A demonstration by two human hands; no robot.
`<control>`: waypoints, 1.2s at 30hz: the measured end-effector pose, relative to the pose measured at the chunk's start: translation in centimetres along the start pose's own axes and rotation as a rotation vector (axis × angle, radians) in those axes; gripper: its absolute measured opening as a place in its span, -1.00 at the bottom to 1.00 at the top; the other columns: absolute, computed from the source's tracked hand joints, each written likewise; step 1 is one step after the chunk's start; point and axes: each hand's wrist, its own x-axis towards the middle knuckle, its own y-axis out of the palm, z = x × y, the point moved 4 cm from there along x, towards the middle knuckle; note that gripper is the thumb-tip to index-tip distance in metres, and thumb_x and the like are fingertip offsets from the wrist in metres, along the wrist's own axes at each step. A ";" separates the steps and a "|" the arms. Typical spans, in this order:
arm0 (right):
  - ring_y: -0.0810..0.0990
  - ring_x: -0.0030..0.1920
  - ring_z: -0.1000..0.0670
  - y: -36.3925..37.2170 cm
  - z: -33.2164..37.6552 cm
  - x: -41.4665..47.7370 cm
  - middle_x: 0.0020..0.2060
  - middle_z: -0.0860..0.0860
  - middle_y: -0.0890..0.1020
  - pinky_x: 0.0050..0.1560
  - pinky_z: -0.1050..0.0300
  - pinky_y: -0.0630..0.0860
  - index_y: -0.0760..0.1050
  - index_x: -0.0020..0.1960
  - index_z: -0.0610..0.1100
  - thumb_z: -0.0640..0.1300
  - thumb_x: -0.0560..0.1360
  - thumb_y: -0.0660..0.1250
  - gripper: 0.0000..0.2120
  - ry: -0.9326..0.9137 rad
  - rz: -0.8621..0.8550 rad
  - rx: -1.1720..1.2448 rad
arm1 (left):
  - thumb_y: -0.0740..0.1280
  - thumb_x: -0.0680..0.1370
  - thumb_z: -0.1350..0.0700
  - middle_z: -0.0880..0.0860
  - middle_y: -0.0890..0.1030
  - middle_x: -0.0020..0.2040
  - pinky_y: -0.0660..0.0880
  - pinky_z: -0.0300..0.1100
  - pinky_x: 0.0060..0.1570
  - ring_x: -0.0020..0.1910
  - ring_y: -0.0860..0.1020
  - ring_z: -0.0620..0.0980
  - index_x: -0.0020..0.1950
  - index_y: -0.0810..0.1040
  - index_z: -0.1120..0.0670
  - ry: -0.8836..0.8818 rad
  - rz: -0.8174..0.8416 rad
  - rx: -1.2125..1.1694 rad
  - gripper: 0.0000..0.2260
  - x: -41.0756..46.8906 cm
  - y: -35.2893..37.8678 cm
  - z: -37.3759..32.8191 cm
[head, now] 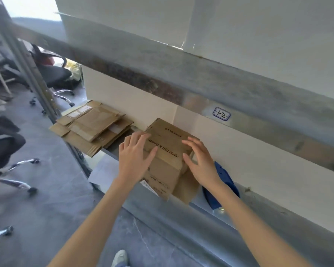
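The brown printed cardboard box (168,151) stood at the front edge of the grey metal shelf (162,211).
The left hand (133,157) pressed the top flap, fingers straight and apart; the right hand (201,162) touched the opposite top edge, fingers spread and slightly bent. A stack of flattened brown cartons (93,128) lay at the shelf's left end; a blue plastic piece (222,182) lay just beside the box.

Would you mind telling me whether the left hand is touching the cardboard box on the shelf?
Touching. The head view shows the left hand lying on the cardboard box, fingers and thumb flat against its printed top with no gap.
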 end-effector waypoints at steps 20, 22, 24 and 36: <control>0.52 0.14 -0.23 -1.1 -11.2 -8.5 0.30 -0.18 0.32 0.06 -0.05 0.55 0.00 0.58 0.15 0.07 0.58 0.25 -0.34 0.568 0.163 -0.282 | 0.05 0.63 -0.24 -0.02 -0.09 0.63 -0.17 0.08 0.52 0.60 -0.15 0.00 0.61 0.11 -0.02 0.130 0.265 0.276 -0.41 -4.4 -1.1 -2.3; 0.55 0.10 -0.19 -0.9 -11.6 -8.5 0.27 -0.19 0.43 0.04 -0.04 0.56 -0.06 0.59 0.12 0.02 0.59 0.22 -0.32 0.577 0.167 -0.252 | 0.09 0.63 -0.22 -0.01 -0.09 0.63 -0.14 0.09 0.52 0.60 -0.15 0.01 0.60 0.13 -0.01 0.124 0.263 0.274 -0.42 -4.5 -1.4 -2.3; 0.58 -0.10 -0.06 -0.5 -11.8 -8.4 0.11 -0.14 0.58 -0.10 0.04 0.58 -0.12 0.61 0.06 -0.06 0.61 0.16 -0.32 0.549 0.193 -0.250 | 0.12 0.63 -0.20 -0.02 -0.09 0.63 -0.11 0.11 0.52 0.60 -0.15 0.00 0.60 0.12 -0.01 0.115 0.266 0.257 -0.42 -4.7 -1.6 -2.2; 0.58 -0.04 -0.16 -1.1 -13.0 -7.4 0.33 -0.18 0.49 -0.09 0.03 0.54 -0.29 0.56 0.24 0.01 0.62 0.26 -0.19 0.656 0.281 0.037 | 0.26 0.62 -0.10 0.01 -0.05 0.63 -0.12 0.10 0.52 0.60 -0.11 0.05 0.59 0.18 0.00 0.124 0.275 0.215 -0.42 -5.4 -1.5 -2.2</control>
